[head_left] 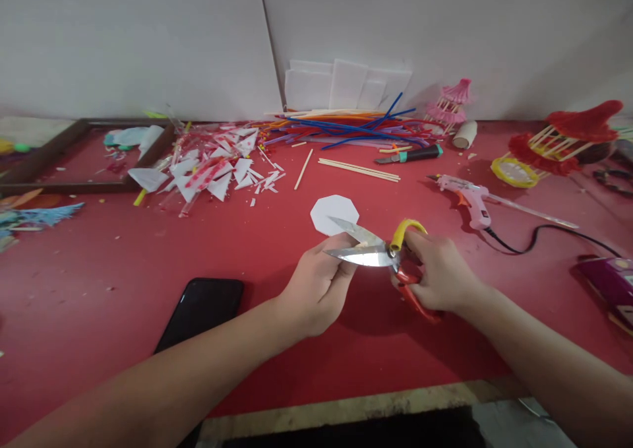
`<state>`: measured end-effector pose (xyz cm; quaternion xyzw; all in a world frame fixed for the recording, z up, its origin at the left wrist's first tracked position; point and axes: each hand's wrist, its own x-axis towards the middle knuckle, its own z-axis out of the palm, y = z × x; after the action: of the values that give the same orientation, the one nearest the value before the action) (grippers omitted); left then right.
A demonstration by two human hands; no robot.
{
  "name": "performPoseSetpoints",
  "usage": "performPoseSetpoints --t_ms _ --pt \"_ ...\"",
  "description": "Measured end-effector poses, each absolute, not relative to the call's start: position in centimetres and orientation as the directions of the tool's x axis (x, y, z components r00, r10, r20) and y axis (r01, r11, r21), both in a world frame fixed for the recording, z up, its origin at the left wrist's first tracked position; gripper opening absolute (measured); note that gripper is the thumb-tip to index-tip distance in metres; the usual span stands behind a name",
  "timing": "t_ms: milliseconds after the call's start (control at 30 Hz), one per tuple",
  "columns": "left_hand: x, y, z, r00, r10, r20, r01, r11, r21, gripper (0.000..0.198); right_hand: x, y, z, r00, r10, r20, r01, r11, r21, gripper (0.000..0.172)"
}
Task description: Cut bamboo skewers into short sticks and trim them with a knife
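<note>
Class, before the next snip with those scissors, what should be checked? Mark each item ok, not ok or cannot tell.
1. The right hand grips the scissors by the handles: ok.
2. Blades open: ok.
3. The white paper shape sits between the blades: cannot tell; the upper blade crosses it.
4. Fingers of the left hand clear of the blades: not ok; they lie at the lower blade.
5. The phone apart from the cut: ok.
6. Cord of the glue gun away from both hands: ok.

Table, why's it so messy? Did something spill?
Yes. White and red paper scraps lie strewn in a loose heap at the back left of the red table, beside a wooden frame. Nothing looks broken.
</note>
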<state>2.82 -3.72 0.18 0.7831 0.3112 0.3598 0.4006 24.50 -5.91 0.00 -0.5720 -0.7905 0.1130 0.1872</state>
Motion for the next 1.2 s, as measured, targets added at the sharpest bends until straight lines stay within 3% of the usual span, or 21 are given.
performPoseSetpoints --t_ms 233,667,900,1200 --pt "2.9 -3.8 0.1 0.378 0.82 0.429 0.175 -0.518 0.837 0.007 24.6 -6.1 -0.2 -0.268 0.952 0.148 0.866 0.306 -0.395 0.026" --pt "2.6 -3.5 0.7 0.439 0.791 0.426 0.159 -0.535 0.83 0.01 24.9 -6.3 -0.1 -0.275 0.942 0.192 0.855 0.331 -0.398 0.031" --pt "2.9 -3.7 0.5 0.426 0.783 0.453 0.068 -0.527 0.847 0.014 24.0 -6.5 0.3 -0.246 0.959 0.138 0.831 0.282 -0.479 0.027" --pt "2.8 -3.3 -0.2 0.461 0.773 0.436 -0.049 -0.468 0.882 0.009 24.3 -6.8 -0.1 -0.273 0.948 0.165 0.845 0.319 -0.429 0.027"
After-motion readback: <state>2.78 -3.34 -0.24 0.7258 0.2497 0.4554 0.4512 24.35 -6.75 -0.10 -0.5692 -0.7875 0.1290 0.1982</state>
